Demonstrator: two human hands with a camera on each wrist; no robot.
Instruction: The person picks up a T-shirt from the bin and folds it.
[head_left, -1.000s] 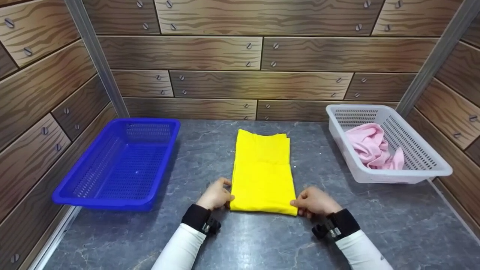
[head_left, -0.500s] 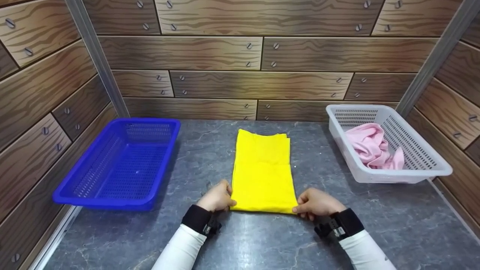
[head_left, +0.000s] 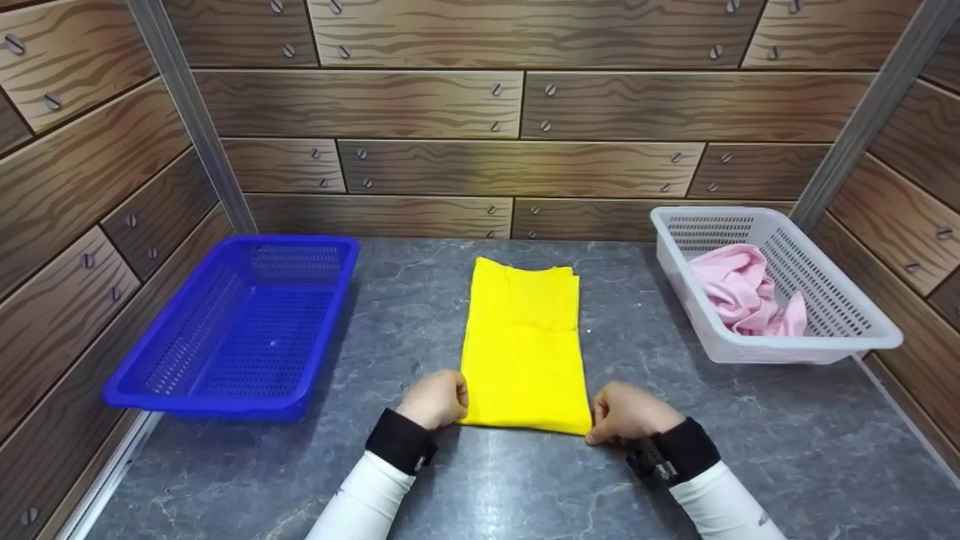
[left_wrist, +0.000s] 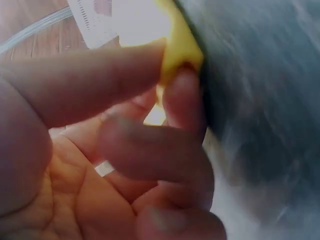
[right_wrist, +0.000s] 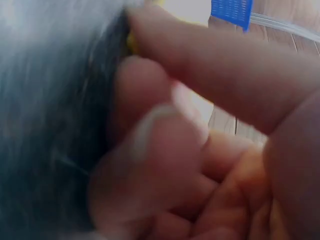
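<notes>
A folded yellow cloth (head_left: 523,352) lies lengthwise on the grey table, its near edge towards me. At its near left corner my left hand (head_left: 435,400) pinches the fabric. The left wrist view shows the yellow corner (left_wrist: 182,52) between thumb and forefinger, the other fingers curled below. My right hand (head_left: 631,411) pinches the near right corner, where the right wrist view shows only a sliver of yellow cloth (right_wrist: 131,44) by the fingertips. That view is blurred, and most of the cloth there is washed out by glare.
To the left stands a blue plastic basket (head_left: 319,358) with nothing visible inside. A white perforated basket (head_left: 817,351) at the right holds a crumpled pink cloth (head_left: 739,289). Wood-patterned walls (head_left: 517,165) enclose the grey marbled table (head_left: 510,487) at the back and sides.
Both hands have shifted slightly at the near corners, and the fingers have curled in more. The near right corner sits a touch closer to me. The baskets have stayed put.
</notes>
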